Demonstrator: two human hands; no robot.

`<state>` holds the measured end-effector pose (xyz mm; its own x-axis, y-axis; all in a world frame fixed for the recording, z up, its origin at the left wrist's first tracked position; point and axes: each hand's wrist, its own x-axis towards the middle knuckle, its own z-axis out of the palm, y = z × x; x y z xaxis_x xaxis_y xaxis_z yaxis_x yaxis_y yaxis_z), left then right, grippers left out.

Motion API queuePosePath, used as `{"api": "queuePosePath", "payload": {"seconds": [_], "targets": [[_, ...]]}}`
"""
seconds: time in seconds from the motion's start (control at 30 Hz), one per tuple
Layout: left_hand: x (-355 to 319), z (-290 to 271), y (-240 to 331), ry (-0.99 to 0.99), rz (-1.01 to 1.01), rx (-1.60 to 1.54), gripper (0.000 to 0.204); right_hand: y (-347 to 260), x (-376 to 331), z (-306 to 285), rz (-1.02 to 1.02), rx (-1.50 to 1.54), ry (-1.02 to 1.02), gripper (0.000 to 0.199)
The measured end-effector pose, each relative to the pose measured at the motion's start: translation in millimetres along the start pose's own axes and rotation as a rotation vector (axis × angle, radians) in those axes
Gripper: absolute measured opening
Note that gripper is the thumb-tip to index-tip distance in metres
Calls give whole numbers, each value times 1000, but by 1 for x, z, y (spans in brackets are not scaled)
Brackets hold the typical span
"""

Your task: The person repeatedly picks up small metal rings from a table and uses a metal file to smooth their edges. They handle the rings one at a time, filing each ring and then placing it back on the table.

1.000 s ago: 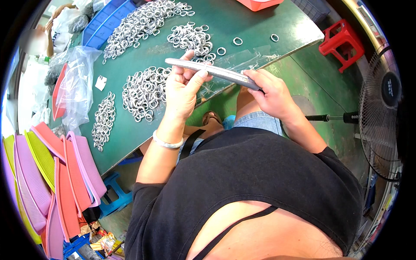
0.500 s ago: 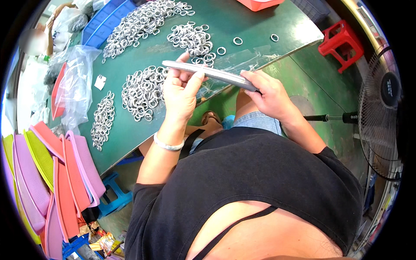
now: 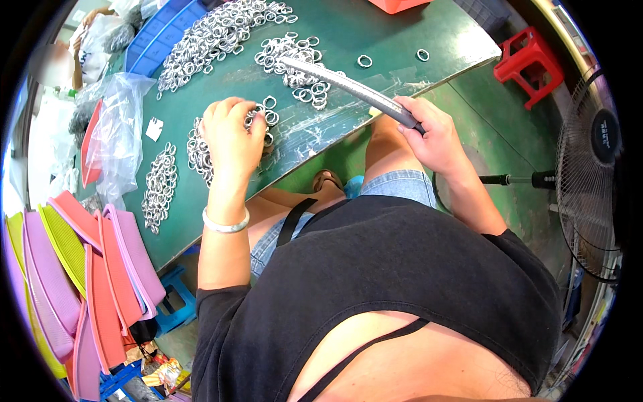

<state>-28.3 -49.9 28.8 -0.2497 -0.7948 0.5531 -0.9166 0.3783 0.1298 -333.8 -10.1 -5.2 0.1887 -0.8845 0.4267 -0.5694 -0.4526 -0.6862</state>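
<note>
My right hand (image 3: 432, 130) is wrapped round the dark end of a long, slim grey bar (image 3: 355, 87). The bar slants up and left, its pale tip in front of a ring pile (image 3: 291, 53). I cannot tell what kind of tool it is. Over the nearer pile of silvery rings (image 3: 199, 154), my left hand (image 3: 231, 137) has its fingers bent and its thumb apart, with rings showing beside the thumb. A pale bangle (image 3: 226, 226) circles that wrist. Part of the nearer pile is hidden beneath the hand.
On the green table (image 3: 362, 27) lie a big ring heap (image 3: 221, 33), a smaller ring pile (image 3: 159, 191) and a plastic bag (image 3: 120, 134). Blue bins (image 3: 161, 40) stand behind. Coloured baskets (image 3: 114, 268) are at left; a red stool (image 3: 529, 63) and a fan (image 3: 593, 167) at right.
My left hand has left the bar and moved left onto the nearer ring pile. In my right hand the bar has shifted slightly right and tilts more steeply.
</note>
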Motion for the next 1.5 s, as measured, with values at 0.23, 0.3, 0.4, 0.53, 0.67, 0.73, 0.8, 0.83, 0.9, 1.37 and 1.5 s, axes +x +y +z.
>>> {"api": "queuePosePath", "payload": {"seconds": [0.23,0.3,0.4,0.53,0.67,0.73,0.8,0.83,0.9,1.37,1.5], "targets": [[26,32,32,-159,188,-206,15,2,-2,-1,1,16,26,36],[29,35,30,-173,196,-192,12,2,-3,-3,4,5,25,37],[29,38,26,-157,196,-278,11,4,-4,-4,13,5,22,37],[19,39,10,-186,-168,-799,11,5,-3,-2,12,16,11,38],[21,29,7,-258,-580,-1608,11,4,-3,-1,9,15,-8,38],[22,25,9,-228,-646,-1659,11,4,-3,-1,1,10,-15,39],[21,24,8,-228,-657,-1737,11,4,-3,0,-4,14,-13,39],[20,25,3,-244,-633,-1788,12,4,-3,1,-7,17,-12,39],[19,25,2,-255,-609,-1826,12,4,-5,1,-6,11,-26,39],[8,26,18,-96,-635,-1637,15,-7,-4,5,-59,31,-118,41],[2,23,22,-108,-666,-1575,16,-13,-4,5,-59,-29,-110,40]]}}
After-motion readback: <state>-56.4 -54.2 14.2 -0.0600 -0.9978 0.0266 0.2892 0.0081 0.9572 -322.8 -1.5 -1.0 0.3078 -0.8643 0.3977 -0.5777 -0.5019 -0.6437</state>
